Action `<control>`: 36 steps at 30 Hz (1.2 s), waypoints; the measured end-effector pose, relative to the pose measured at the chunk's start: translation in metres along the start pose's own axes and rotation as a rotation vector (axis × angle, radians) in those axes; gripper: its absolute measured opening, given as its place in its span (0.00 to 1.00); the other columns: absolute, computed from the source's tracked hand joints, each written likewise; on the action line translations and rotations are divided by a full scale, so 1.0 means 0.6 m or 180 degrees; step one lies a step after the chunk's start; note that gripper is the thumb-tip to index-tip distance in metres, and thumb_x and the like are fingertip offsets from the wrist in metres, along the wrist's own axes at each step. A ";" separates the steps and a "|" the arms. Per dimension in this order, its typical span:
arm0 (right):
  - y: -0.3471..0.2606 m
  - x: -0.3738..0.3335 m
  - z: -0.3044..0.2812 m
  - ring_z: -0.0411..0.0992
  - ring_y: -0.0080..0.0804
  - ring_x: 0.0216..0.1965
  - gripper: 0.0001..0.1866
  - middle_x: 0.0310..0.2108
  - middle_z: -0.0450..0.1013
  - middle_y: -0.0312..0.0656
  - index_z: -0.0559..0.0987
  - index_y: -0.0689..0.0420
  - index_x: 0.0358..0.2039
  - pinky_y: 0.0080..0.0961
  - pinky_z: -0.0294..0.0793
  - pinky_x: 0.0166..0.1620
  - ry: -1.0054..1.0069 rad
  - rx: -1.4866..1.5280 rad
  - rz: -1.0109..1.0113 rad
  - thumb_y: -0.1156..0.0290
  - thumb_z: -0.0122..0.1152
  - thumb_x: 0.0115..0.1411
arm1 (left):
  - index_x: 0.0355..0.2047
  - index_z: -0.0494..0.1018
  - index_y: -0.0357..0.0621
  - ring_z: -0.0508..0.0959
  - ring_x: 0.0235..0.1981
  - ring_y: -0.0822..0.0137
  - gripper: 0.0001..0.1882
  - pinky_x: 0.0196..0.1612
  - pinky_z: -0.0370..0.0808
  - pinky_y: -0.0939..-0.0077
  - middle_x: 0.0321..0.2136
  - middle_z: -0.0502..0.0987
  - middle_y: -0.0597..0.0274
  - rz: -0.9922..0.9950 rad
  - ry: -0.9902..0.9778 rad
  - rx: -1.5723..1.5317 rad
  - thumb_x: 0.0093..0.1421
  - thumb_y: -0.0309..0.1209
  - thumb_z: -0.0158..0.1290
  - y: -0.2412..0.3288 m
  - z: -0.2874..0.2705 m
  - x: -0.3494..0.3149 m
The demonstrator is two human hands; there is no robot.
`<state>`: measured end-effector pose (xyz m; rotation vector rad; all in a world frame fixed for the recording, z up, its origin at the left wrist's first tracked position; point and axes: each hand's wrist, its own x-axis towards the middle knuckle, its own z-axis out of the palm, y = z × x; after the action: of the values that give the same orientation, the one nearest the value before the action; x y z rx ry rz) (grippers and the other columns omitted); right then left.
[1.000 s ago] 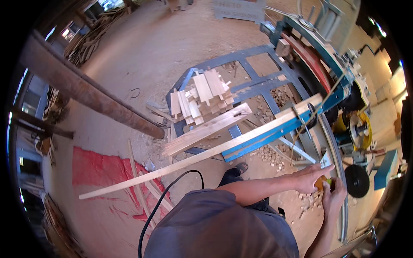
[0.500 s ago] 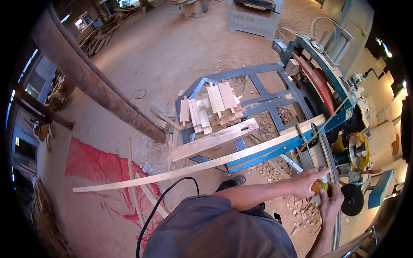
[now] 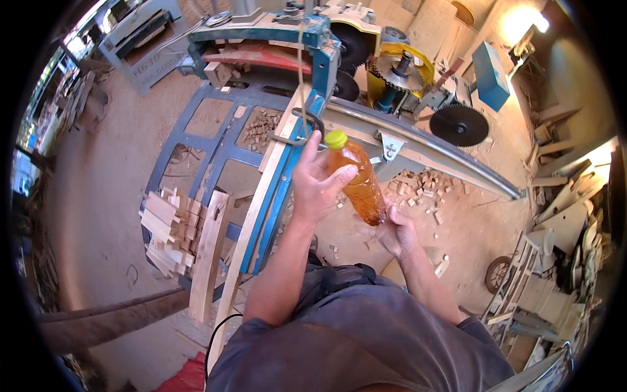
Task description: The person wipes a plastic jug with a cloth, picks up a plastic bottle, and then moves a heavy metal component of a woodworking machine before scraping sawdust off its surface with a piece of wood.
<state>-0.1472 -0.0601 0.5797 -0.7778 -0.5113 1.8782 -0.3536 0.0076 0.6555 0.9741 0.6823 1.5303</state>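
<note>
A clear plastic bottle (image 3: 366, 191) of amber liquid, topped with a yellow-green cap (image 3: 336, 139), tilts in front of me. My left hand (image 3: 316, 191) holds it near the shoulder, thumb across the front and some fingers hidden behind. At the bottle's base is my right hand (image 3: 400, 236), its thumb up beside the bottom and its fingers spread and slightly blurred; whether they touch the base is hard to tell. Beyond my left hand, a dark clamp (image 3: 308, 121) sits on the blue metal rail (image 3: 277, 186), along which a long wooden strip (image 3: 251, 219) lies.
Saw blades (image 3: 459, 125) and a yellow guard (image 3: 423, 60) stand past a long metal rail (image 3: 450, 153). Stacked wood pieces (image 3: 160, 219) lie by a thick board (image 3: 209, 258) on the left frame. Small offcuts (image 3: 424, 189) litter the floor. A wheel (image 3: 498, 273) rests at the right.
My view has swung right toward the saw blades. The bottle now shows in full; my right hand has moved from its cap end to its base, while my left hand holds the upper part.
</note>
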 end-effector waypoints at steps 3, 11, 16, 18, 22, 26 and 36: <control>0.014 -0.020 -0.019 0.66 0.55 0.60 0.47 0.61 0.64 0.57 0.60 0.61 0.67 0.46 0.68 0.59 -0.0371 0.1146 0.0477 0.52 0.69 0.53 | 0.67 0.44 0.23 0.76 0.51 0.65 0.46 0.56 0.72 0.73 0.52 0.75 0.48 -0.0179 -0.0229 -0.0154 0.57 0.21 0.62 -0.021 0.014 0.002; -0.011 -0.031 -0.064 0.75 0.46 0.42 0.35 0.50 0.73 0.48 0.68 0.56 0.61 0.31 0.76 0.40 0.0320 0.0773 -0.0763 0.70 0.71 0.52 | 0.61 0.64 0.29 0.74 0.47 0.70 0.29 0.52 0.71 0.75 0.50 0.74 0.57 -0.0502 -0.0742 0.1041 0.69 0.41 0.50 -0.030 0.016 0.021; -0.021 -0.049 -0.075 0.75 0.38 0.43 0.34 0.49 0.73 0.45 0.69 0.56 0.60 0.30 0.76 0.41 0.0625 0.0152 -0.1369 0.72 0.71 0.53 | 0.52 0.73 0.32 0.70 0.29 0.78 0.25 0.32 0.67 0.82 0.31 0.74 0.65 -0.0840 -0.0990 0.2031 0.72 0.45 0.45 -0.002 0.024 0.050; -0.023 -0.051 -0.075 0.75 0.35 0.42 0.33 0.48 0.73 0.44 0.68 0.56 0.60 0.28 0.76 0.41 0.0755 -0.0063 -0.1577 0.71 0.71 0.54 | 0.50 0.74 0.32 0.71 0.29 0.76 0.24 0.33 0.68 0.80 0.29 0.75 0.64 -0.0987 -0.1055 0.2415 0.71 0.44 0.46 0.004 0.034 0.054; -0.027 -0.049 -0.069 0.75 0.31 0.39 0.33 0.46 0.74 0.42 0.68 0.58 0.60 0.23 0.76 0.36 0.0853 -0.0334 -0.1731 0.68 0.71 0.56 | 0.45 0.76 0.31 0.76 0.35 0.71 0.22 0.40 0.73 0.74 0.30 0.79 0.55 -0.0813 -0.1056 0.2939 0.69 0.42 0.48 0.012 0.046 0.052; -0.030 -0.044 -0.075 0.76 0.31 0.33 0.32 0.41 0.75 0.43 0.68 0.59 0.59 0.22 0.73 0.29 0.0820 -0.0503 -0.1683 0.65 0.70 0.57 | 0.43 0.76 0.31 0.74 0.32 0.71 0.19 0.38 0.72 0.74 0.28 0.78 0.56 -0.0654 -0.1093 0.2777 0.69 0.39 0.50 0.000 0.028 0.056; -0.023 -0.014 -0.102 0.72 0.39 0.23 0.28 0.37 0.75 0.44 0.72 0.60 0.54 0.28 0.62 0.18 0.0693 0.0455 0.0342 0.59 0.66 0.56 | 0.40 0.76 0.34 0.72 0.25 0.70 0.14 0.31 0.70 0.73 0.24 0.75 0.58 -0.0210 -0.1688 0.2774 0.64 0.34 0.52 0.011 -0.022 0.072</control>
<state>-0.0926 -0.0618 0.5482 -0.9154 -0.1998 1.8769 -0.3690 0.0495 0.6638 1.8925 0.9899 0.8131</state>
